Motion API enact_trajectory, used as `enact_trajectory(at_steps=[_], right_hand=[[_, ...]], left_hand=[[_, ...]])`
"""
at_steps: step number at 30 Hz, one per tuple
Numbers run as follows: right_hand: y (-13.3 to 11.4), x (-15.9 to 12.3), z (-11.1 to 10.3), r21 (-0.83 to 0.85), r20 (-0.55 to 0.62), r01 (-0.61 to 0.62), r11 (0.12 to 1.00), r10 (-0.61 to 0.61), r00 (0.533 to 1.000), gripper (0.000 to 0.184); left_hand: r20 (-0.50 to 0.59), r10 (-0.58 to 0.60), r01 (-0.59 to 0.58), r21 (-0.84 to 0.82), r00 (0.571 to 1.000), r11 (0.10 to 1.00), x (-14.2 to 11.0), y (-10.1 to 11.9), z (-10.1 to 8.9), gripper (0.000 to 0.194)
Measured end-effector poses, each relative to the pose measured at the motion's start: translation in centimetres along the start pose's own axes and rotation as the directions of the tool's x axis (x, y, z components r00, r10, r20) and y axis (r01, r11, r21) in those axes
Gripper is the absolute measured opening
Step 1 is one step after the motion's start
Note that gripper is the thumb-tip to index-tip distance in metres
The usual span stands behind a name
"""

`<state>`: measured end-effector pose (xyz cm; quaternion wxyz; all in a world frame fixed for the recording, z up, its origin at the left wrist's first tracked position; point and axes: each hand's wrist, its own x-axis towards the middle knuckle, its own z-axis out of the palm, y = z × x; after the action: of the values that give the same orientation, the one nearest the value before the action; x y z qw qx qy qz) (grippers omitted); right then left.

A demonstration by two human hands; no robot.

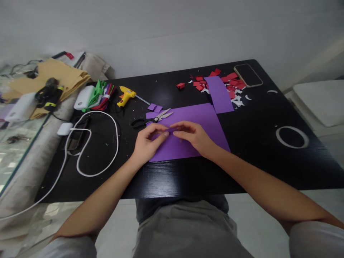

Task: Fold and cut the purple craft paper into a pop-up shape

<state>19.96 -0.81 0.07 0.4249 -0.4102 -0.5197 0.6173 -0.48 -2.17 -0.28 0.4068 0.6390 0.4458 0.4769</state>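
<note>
A large purple paper sheet [196,118] lies on the black table [258,157] in front of me. Both my hands rest over its near left part. My left hand [147,141] and my right hand [192,136] meet fingertip to fingertip, pinching a small purple paper piece [172,129] between them. Black-handled scissors [152,120] lie just beyond my left hand, beside two small purple scraps [155,107]. A purple strip [219,94] lies at the sheet's far right corner.
Red and white paper scraps [231,84] and a phone [247,75] sit at the far right. A yellow glue gun [126,95], coloured paper bundle [100,96], white cable [107,157] and charger [64,129] lie left. A white tape ring [292,137] lies right.
</note>
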Motion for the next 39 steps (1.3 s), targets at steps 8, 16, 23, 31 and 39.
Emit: enact_trajectory(at_steps=[8,16,23,31,39], right_hand=[[0.9,0.1,-0.1,0.042,0.044,0.02,0.999,-0.022,0.999,0.025],[0.8,0.1,0.1,0.026,-0.007,0.013,1.0,-0.013,1.0,0.022],[0.8,0.1,0.0,0.049,-0.007,-0.025,0.998,0.026,1.0,0.02],[1.0,0.0,0.1,-0.01,-0.023,0.042,0.999,-0.043,0.999,0.019],[0.6,-0.3,0.4,-0.026,-0.034,0.08,0.996,-0.081,0.996,0.015]], left_hand=[[-0.028,-0.16,0.155,-0.132,0.987,0.979,0.2,0.7,0.0,0.015],[-0.04,-0.154,0.148,-0.12,0.987,0.982,0.3,0.5,0.2,0.018],[-0.069,-0.068,0.069,0.008,0.995,0.998,-0.2,0.4,0.4,0.016],[-0.012,-0.117,0.115,-0.115,0.993,0.987,0.0,0.3,0.5,0.018],[-0.013,-0.152,0.147,-0.181,0.988,0.972,0.1,0.7,0.7,0.014]])
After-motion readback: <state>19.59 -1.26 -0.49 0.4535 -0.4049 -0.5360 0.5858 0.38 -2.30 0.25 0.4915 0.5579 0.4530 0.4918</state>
